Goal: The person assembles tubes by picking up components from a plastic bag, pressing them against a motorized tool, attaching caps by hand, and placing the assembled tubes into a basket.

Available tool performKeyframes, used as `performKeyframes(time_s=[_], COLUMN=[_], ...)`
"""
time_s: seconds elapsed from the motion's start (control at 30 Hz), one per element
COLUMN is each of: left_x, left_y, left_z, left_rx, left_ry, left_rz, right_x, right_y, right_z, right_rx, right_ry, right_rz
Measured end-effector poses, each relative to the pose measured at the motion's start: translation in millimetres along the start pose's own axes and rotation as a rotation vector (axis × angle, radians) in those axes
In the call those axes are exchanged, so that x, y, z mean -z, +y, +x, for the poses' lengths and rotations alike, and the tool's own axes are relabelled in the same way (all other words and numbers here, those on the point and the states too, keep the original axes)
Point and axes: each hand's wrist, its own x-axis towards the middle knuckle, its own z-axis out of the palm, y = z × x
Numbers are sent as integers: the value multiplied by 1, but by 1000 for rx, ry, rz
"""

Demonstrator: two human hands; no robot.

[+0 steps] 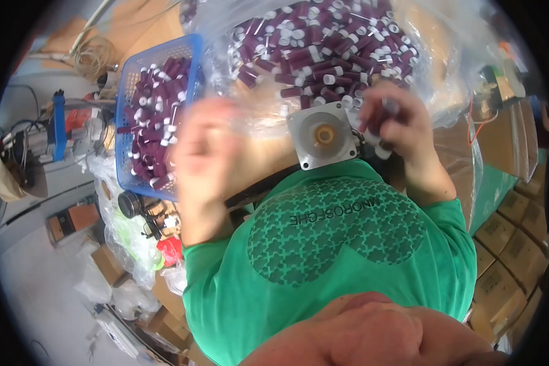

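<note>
My left hand (210, 140) is smeared by motion beside the right rim of a blue plastic basket (121, 122) full of purple tubes (158, 97) with white caps. What it holds, if anything, is too blurred to make out. Right of a square metal plate (309, 146) with a round brass-coloured centre (325, 135), my right hand (402, 119) has its fingers curled around purple tubes with white ends. How many tubes it holds is unclear.
A large heap of purple tubes (311, 58) lies on clear plastic sheeting (439, 55) beyond the metal plate. Cardboard boxes (500, 293) stand at the lower right. Plastic bags (125, 238), a black round object (129, 204) and cables (94, 55) are at the left.
</note>
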Motion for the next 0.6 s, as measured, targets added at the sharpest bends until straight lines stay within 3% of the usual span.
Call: performKeyframes(time_s=[0.03, 0.07, 0.13, 0.2, 0.3, 0.4, 0.53, 0.6], left_x=[-20, -33, -57, -63, -74, -68, -73, -75], left_y=[3, 25, 26, 28, 23, 24, 20, 18], left_z=[-6, 3, 2, 6, 0, 6, -4, -4], left_rx=[78, 189, 194, 150, 61, 250, 405, 342], left_ry=[-225, -521, -647, -781, -890, -1085, -1121, -1171], left_rz=[-335, -229, -494, -532, -674, -734, -1032, -1086], right_x=[-8, -14, -26, -27, -27, -28, -26, -25], right_y=[-7, -8, -15, -25, -26, -17, -8, -14], right_z=[0, 6, 16, 20, 21, 19, 23, 27], right_rx=[4, 143, 376, 400, 391, 386, 376, 385], right_ry=[-71, -159, -300, -354, -501, -597, -766, -828], right_rz=[-21, -77, -160, -236, -197, -55, 104, 60])
